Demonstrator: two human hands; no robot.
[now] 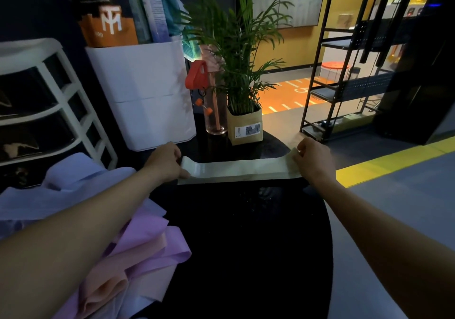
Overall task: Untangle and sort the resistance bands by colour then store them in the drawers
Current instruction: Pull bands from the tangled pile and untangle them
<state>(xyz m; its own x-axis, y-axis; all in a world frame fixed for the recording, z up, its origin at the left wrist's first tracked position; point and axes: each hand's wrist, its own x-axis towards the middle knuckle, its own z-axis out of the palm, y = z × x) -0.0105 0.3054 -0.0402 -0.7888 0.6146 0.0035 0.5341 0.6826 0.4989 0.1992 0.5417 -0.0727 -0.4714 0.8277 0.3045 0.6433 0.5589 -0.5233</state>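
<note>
One pale band (238, 169) is free, pinched taut between left hand (165, 161) and right hand (312, 159), while the purple-and-peach heap (138, 252) (unsorted, I'd judge) waits and the drawers (37, 111) sit closed.

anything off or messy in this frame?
The pile of bands at the table's left edge is unsorted: purple, peach and pale blue lie crumpled over each other. The pale green band, stretched flat between the left hand and right hand, looks fine. No spills or damage visible.

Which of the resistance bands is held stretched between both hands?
The pale cream band, pulled flat between the left hand and right hand above the black table. The purple, peach and lilac bands lie heaped at the left.
</note>
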